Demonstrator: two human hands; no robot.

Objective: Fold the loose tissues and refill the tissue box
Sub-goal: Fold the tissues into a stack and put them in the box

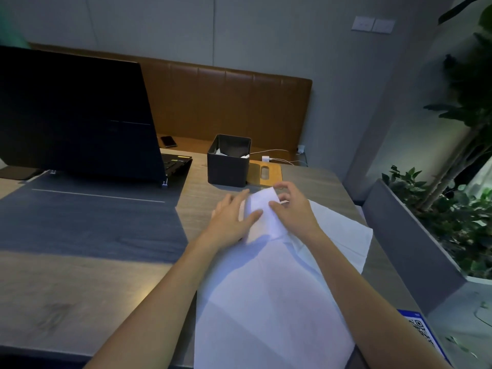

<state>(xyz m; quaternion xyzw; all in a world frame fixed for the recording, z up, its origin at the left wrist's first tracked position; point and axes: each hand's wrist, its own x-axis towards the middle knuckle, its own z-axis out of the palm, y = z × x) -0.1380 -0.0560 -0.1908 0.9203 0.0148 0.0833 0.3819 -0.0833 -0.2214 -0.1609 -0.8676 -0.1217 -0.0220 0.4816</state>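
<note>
Tissue paper of this kind looks thin, soft and almost weightless. It should crease at a touch, tear if tugged and drift if let go, so it is best taken by its edges and corners, with each fold pressed flat against the tabletop.

At the far left an open black laptop (74, 115) stands on the wood-grain table (80, 288). Right of it, at the far middle, the square dark-grey tissue box (227, 169) stands open-topped with a few white scraps showing inside. A flat wooden lid with an oval slot (265, 171) lies just beside the box on its right.

Just nearer than the box, the small folded white tissue (262, 209) lies between both hands. The left hand (231, 219) is spread flat, fingers straight, pressing the fold's left side onto the table. The right hand (294, 213) is curled, with its thumb on top and its fingers hooked over the far right edge, pinching the tissue. Nearer again, the loose white tissue sheets (266, 288) lie spread under the right forearm, reaching the table's near edge.
</note>
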